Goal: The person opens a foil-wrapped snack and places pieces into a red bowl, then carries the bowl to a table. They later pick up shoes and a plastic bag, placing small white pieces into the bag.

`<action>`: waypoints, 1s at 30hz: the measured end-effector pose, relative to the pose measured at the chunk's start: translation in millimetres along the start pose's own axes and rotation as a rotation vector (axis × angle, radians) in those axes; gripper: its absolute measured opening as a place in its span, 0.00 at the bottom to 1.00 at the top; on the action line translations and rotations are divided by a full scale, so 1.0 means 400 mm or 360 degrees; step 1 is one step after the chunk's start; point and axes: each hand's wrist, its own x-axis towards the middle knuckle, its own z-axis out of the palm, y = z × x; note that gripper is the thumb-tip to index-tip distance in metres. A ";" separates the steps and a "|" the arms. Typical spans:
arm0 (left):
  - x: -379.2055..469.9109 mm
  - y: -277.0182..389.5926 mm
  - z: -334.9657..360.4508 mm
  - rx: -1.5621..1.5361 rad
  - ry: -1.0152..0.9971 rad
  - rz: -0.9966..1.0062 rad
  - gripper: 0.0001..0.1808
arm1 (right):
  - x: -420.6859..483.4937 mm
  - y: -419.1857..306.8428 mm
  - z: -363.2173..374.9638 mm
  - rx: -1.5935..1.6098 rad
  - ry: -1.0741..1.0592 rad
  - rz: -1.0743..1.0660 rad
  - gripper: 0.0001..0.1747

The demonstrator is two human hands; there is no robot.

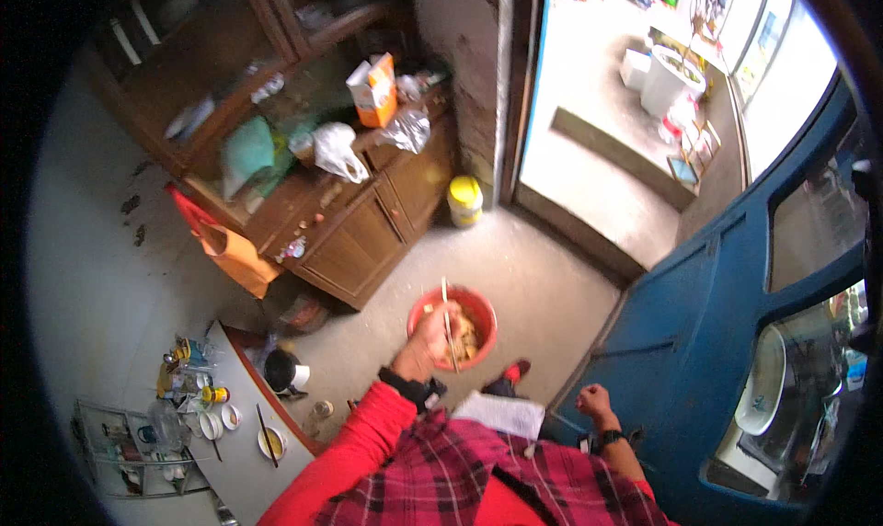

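Note:
My left hand [431, 331] is closed on the pale handle of a red plastic bucket [490, 319], in front of my body. The handle crosses over the bucket's mouth, and pieces of yellowish and brown stuff show inside; what they are I cannot tell. To the right, beside the blue door [662, 319], my right hand [594, 400] is curled with no object visible in it. A white cloth or paper [500, 415] lies against my front, between the two arms. One red shoe [516, 371] shows just below the bucket.
A wooden cabinet [355, 250] with bags and an orange carton [376, 91] stands at upper left. Near the doorway is a yellow-lidded tub [465, 200]. Bowls, jars and chopsticks occupy a table [241, 484] at lower left. A raised sill [579, 236] crosses the doorway, with another step beyond.

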 end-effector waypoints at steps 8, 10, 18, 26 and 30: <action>0.342 0.188 0.099 0.0111 0.0201 -0.0079 0.11 | 0.158 -0.058 -0.122 0.0450 0.0009 0.0431 0.02; 0.440 0.228 0.145 0.0094 0.0191 -0.0085 0.12 | 0.211 -0.116 -0.150 0.0410 0.0028 0.0489 0.04; 0.781 0.352 0.337 0.0141 0.0142 -0.0156 0.12 | 0.377 -0.361 -0.260 0.0584 0.0211 0.0321 0.05; 1.167 0.386 0.594 0.0293 0.0169 -0.0323 0.12 | 0.557 -0.486 -0.387 0.0321 0.0494 0.0575 0.02; 1.351 0.421 0.715 0.0310 0.0187 -0.0458 0.12 | 0.633 -0.614 -0.448 0.0527 0.0494 0.0654 0.02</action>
